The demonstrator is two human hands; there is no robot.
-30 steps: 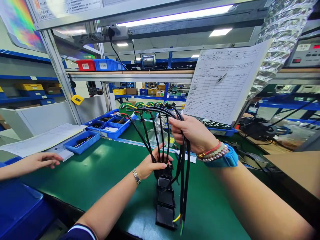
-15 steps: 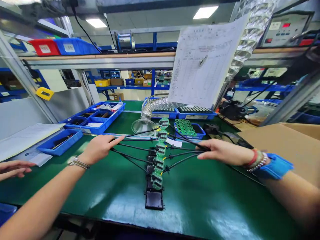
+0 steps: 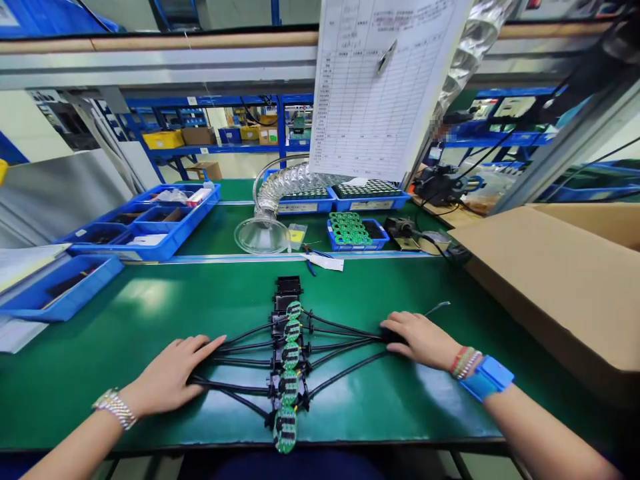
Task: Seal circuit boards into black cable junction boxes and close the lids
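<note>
A column of round green circuit boards [image 3: 291,355] lies over a row of black square housings [image 3: 289,285] on the green mat. Black cables [image 3: 245,362] fan out from it to the left, and more black cables [image 3: 345,345] run to the right. My left hand [image 3: 173,373] is wrapped round the left bundle, palm down near the mat. On the other side, my right hand [image 3: 420,339] holds the gathered right cables between thumb and fingers. The cable ends are hidden under both hands.
Blue trays [image 3: 165,233] of parts stand at the left. Behind the boards are a fume hose hood [image 3: 263,235], pliers [image 3: 311,261] and a blue bin [image 3: 383,241] with green boards. A cardboard box [image 3: 550,267] is at the right; a paper sheet [image 3: 370,87] hangs above.
The boards, cables and both hands have come down and nearer, onto the mat and the housings. The view has tilted down. Another person's hand at the left is out of view.
</note>
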